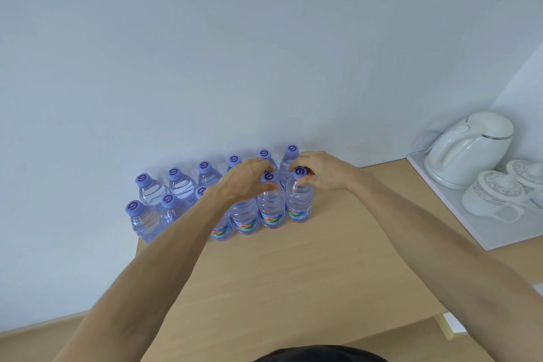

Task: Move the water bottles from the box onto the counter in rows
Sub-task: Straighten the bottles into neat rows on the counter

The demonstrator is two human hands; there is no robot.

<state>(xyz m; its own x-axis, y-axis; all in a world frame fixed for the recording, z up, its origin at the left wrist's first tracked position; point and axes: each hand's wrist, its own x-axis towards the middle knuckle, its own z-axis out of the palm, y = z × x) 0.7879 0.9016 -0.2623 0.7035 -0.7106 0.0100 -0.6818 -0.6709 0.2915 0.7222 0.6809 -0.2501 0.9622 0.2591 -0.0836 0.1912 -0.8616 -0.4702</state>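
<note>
Several clear water bottles with purple caps stand in two rows on the wooden counter (293, 273) against the white wall. My right hand (320, 172) grips the neck of the rightmost front-row bottle (299, 203), which stands on the counter. My left hand (245, 182) curls its fingers round the neck of the neighbouring front-row bottle (271, 209). A back-row bottle (291, 156) stands just behind my hands. My left forearm hides part of the front row. No box is in view.
A white tray (458, 214) sits at the counter's right end with a white electric kettle (467, 147) and lidded white cups (493, 194). Bare wooden surface lies in front of the bottle rows. The counter's left edge is near the leftmost bottle (142, 220).
</note>
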